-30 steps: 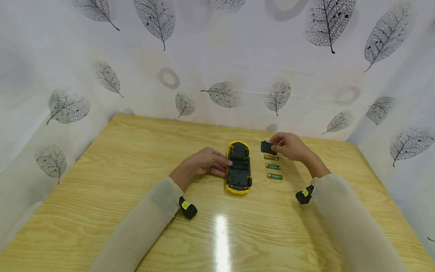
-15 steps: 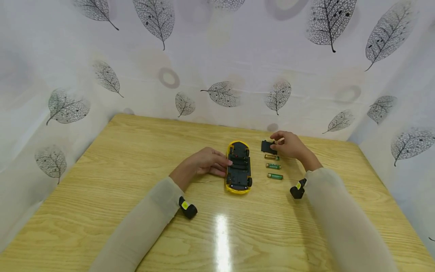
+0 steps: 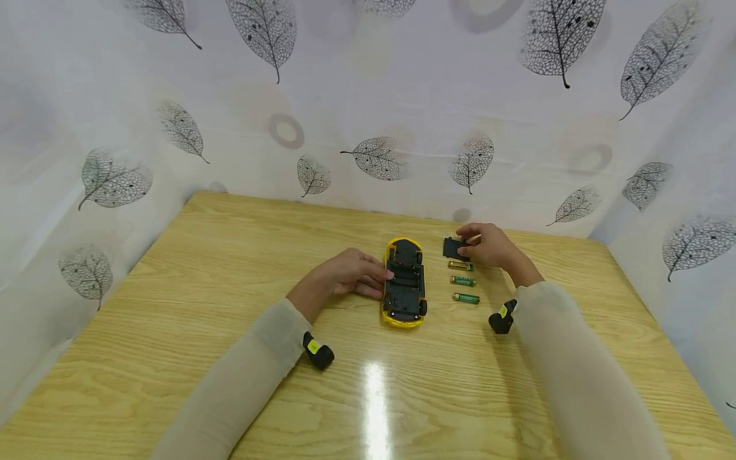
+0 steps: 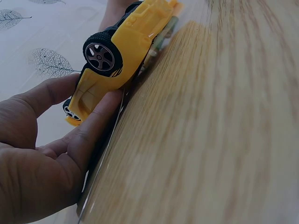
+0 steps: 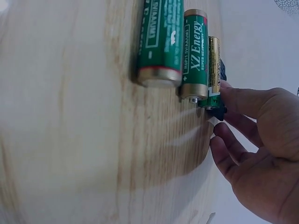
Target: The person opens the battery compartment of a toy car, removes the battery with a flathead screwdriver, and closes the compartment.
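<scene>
A yellow toy car (image 3: 405,294) lies upside down on the table, its black underside and bare battery compartment facing up. My left hand (image 3: 359,275) grips its left side, thumb over the underside edge; in the left wrist view, fingers touch the yellow body (image 4: 135,35). To the car's right, a flat black battery cover (image 3: 452,247) lies on the table. My right hand (image 3: 489,246) pinches its right end, thumb on the near side. Below the cover sit a gold-and-green battery (image 3: 459,265) and two green batteries, the middle one (image 3: 462,281) and the nearest one (image 3: 466,298).
The wooden table (image 3: 259,243) carries all these things. A pale curtain (image 3: 374,96) with leaf prints hangs behind it and at both sides. In the right wrist view, a green battery (image 5: 161,42) stands large in front of the others.
My right forearm has shifted slightly left and the right hand has settled at the cover's end. The left hand and the car have stayed still.
</scene>
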{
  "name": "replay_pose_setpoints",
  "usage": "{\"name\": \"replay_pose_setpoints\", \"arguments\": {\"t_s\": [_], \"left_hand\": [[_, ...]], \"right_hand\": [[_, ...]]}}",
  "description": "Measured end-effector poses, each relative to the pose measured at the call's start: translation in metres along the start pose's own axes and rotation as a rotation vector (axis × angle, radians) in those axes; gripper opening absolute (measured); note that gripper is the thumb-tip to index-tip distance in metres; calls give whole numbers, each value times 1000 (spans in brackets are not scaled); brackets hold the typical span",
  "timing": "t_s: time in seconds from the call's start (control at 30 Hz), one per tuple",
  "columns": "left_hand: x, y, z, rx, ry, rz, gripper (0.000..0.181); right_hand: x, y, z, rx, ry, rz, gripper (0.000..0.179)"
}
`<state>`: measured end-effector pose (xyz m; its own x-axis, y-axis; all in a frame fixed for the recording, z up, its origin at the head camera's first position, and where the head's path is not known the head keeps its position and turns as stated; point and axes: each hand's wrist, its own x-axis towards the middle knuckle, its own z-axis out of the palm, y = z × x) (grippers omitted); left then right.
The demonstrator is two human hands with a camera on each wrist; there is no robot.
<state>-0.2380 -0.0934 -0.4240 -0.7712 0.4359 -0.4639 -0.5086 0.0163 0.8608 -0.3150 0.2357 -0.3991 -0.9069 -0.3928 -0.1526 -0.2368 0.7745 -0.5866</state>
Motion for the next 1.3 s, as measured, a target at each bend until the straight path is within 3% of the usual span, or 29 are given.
{"name": "replay_pose_setpoints", "arguments": {"t_s": [0.37,0.9,1.3], "left_hand": [[-1,0,1,3,7,4,30],[-1,0,1,1,5,9,32],[-1,0,1,2,5,13,30]], "right_hand": [[-6,-7,-4,17,34,26,44],[-8,-3,-12,-24,69,-5,26],[-15,-11,-19,74,82,15,28]]}}
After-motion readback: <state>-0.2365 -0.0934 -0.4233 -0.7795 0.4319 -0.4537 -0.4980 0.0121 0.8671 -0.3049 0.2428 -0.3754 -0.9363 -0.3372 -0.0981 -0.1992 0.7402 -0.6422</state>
